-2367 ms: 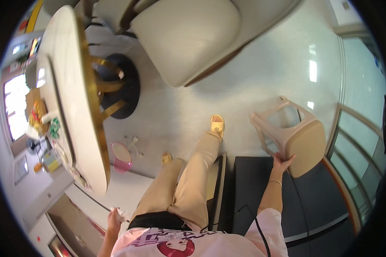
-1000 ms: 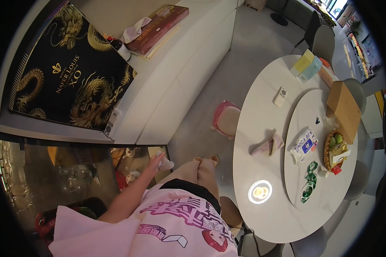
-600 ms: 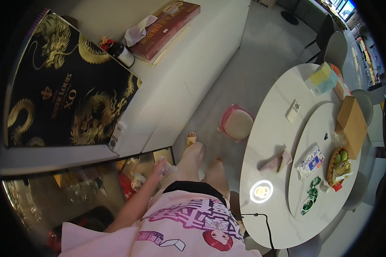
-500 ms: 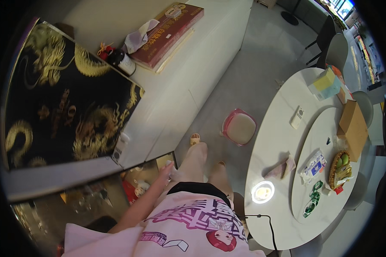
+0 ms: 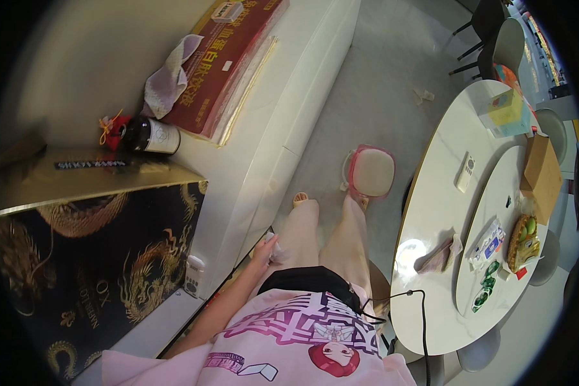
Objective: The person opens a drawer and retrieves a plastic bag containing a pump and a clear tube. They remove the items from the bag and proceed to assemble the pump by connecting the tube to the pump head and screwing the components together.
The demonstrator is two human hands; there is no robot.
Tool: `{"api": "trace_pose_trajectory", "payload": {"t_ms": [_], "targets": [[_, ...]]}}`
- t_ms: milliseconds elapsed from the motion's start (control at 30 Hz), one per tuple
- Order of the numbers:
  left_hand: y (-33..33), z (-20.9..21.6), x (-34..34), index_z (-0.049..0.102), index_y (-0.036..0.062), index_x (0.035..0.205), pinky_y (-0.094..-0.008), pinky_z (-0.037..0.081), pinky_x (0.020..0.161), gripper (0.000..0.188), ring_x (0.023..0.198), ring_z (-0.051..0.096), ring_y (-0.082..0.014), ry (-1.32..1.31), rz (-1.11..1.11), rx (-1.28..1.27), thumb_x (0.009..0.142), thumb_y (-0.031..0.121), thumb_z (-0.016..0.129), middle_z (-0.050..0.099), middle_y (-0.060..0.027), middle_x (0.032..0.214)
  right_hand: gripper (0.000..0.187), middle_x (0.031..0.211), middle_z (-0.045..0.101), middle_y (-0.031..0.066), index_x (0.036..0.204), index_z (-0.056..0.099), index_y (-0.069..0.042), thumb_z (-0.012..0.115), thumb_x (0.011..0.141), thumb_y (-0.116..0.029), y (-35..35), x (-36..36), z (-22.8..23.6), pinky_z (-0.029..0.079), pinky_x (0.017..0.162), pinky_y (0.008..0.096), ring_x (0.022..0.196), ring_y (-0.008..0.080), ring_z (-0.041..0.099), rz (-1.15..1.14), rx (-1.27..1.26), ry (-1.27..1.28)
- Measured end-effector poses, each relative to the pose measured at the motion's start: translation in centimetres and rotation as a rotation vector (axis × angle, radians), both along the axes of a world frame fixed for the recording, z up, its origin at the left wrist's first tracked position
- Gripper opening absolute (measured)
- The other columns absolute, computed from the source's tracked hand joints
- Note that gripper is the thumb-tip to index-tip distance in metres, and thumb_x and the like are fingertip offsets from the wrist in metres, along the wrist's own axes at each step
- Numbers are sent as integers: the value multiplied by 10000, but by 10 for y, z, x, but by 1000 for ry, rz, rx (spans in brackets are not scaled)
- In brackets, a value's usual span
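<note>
Fairly even indoor light; white glare [image 5: 410,251] near surface [image 5: 424,309]'s left edge; fisheye bend, black rim; dragon box [image 5: 103,257] soft leftward.

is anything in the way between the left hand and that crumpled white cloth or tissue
Nothing visible is in the way: the left hand already holds the crumpled white cloth or tissue, in direct contact, with part of it sticking out of the grip. Whatever is inside the grip is hidden.
</note>
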State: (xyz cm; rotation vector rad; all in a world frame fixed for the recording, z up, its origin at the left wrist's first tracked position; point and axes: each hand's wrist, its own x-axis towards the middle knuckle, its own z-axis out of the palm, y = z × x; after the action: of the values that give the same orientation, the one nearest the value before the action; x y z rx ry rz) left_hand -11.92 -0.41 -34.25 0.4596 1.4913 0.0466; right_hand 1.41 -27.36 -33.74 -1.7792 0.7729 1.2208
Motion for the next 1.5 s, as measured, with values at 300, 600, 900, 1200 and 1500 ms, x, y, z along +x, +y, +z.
{"api": "trace_pose_trajectory", "payload": {"t_ms": [300,600,900,1200,1500], "targets": [[-19,0,-6,520,90,781,-265,427,500,194,564,517,-116,179,-42,94,791,281,551,517,5,666,408,1012,431,96,1086,387,11,481,781,-244,-15,16,-10,360,752,314,891,195,446,-13,-56,144],[-22,-16,23,543,26,739,-333,415,541,354,573,539,-235,369,-913,534,734,380,567,550,-128,632,399,973,454,93,1061,409,13,490,780,-260,-24,-3,-18,371,724,305,856,187,461,-131,-128,240],[0,-11,30,545,48,717,-407,420,519,316,591,547,-343,430,-1196,680,708,363,569,549,-172,601,393,934,476,91,1035,432,16,499,780,-275,-23,-36,-45,383,695,296,821,179,476,-221,-212,291],[6,-47,59,550,53,733,-371,411,493,260,539,537,-311,367,-1329,711,713,311,577,543,-147,582,390,894,499,88,1009,455,19,507,779,-291,-22,-47,-58,394,666,287,786,171,492,-258,-254,366],[-30,-110,73,521,16,789,-388,418,609,340,695,549,-339,206,-1227,241,768,355,499,563,-182,719,389,855,522,86,984,478,22,516,778,-306,-33,-26,-66,406,637,278,751,163,507,-231,-333,409]]}}
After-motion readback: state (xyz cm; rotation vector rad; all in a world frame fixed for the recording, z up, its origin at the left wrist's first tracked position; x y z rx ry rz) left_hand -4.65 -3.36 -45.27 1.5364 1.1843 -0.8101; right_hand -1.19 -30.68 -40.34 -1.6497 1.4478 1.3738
